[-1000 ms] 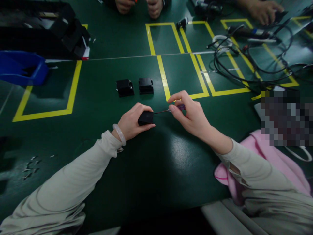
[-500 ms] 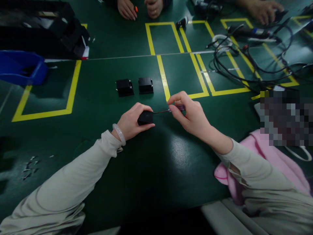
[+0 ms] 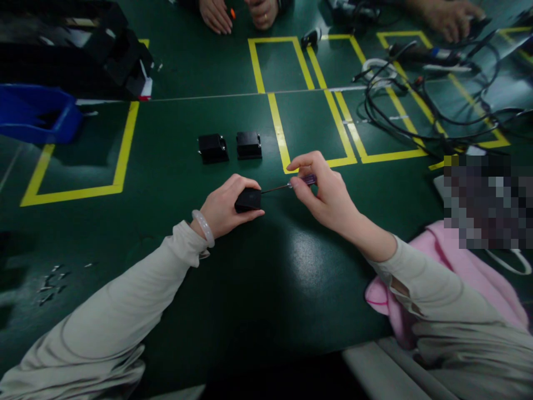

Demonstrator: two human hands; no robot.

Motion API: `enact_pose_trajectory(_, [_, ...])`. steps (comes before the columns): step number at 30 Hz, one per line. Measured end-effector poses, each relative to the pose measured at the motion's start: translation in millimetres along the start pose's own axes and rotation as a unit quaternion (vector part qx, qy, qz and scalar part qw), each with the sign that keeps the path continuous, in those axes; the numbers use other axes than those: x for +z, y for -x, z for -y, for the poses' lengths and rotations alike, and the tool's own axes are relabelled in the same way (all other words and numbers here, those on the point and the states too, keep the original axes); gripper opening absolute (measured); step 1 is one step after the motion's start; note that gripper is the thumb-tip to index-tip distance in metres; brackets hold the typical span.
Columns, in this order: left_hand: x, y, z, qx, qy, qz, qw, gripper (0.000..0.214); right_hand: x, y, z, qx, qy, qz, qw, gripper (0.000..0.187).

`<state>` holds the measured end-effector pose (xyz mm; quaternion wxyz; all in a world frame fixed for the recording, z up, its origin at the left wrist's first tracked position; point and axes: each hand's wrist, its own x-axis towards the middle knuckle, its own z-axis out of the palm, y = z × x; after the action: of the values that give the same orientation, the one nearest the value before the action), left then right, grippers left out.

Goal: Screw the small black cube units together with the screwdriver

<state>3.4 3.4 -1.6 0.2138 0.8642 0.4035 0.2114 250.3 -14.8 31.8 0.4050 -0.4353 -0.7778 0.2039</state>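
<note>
My left hand [image 3: 227, 208] is closed around a small black box-shaped part [image 3: 248, 200] and holds it down on the green table [image 3: 175, 166]. My right hand [image 3: 322, 191] pinches a thin screwdriver [image 3: 291, 185] with a purple handle. Its metal shaft runs left and its tip meets the right side of the black part. Two more black parts [image 3: 213, 148] [image 3: 249, 145] sit side by side on the table just beyond my hands.
Yellow tape rectangles [image 3: 310, 128] mark the table. A blue bin [image 3: 37, 114] and black trays [image 3: 112, 53] stand at the far left. Tangled black cables [image 3: 416, 105] lie far right. Other people's hands [image 3: 237, 14] [image 3: 447, 19] rest at the far edge. Small screws [image 3: 52, 280] lie near left; pink cloth [image 3: 449, 278] right.
My right hand's fingers have shifted slightly on the screwdriver handle, index finger lifting a little. The left hand and the black part have stayed put. A person's hand at the far edge moved.
</note>
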Motion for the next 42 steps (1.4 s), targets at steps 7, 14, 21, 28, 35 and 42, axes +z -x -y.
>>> enact_pose_trajectory(7, [-0.4,-0.7,-1.2,-0.011,-0.001,0.008,1.000,0.040,0.3,0.7,0.7,0.003,0.005,0.013,1.000,0.008])
enact_pose_trajectory(14, [0.6,0.1,0.1,-0.004,0.002,0.002,1.000,0.041,0.3,0.4,-0.3,-0.002,0.005,0.018,1.000,0.013])
enact_pose_trajectory(21, [0.3,-0.6,0.6,0.000,0.000,0.002,1.000,0.040,0.3,0.1,0.7,0.002,-0.002,0.008,1.000,0.016])
enact_pose_trajectory(28, [-0.2,0.0,0.4,0.000,0.004,0.002,1.000,0.040,-0.4,-0.1,-0.5,-0.002,0.012,0.025,1.000,0.011])
enact_pose_trajectory(35, [-0.6,-0.2,-0.4,-0.005,0.004,0.004,1.000,0.040,0.1,0.2,1.3,0.008,0.002,0.012,1.000,0.012])
enact_pose_trajectory(42, [0.4,0.0,0.6,0.007,-0.003,-0.003,1.000,0.040,0.9,0.4,-0.4,0.005,0.000,0.013,1.000,0.014])
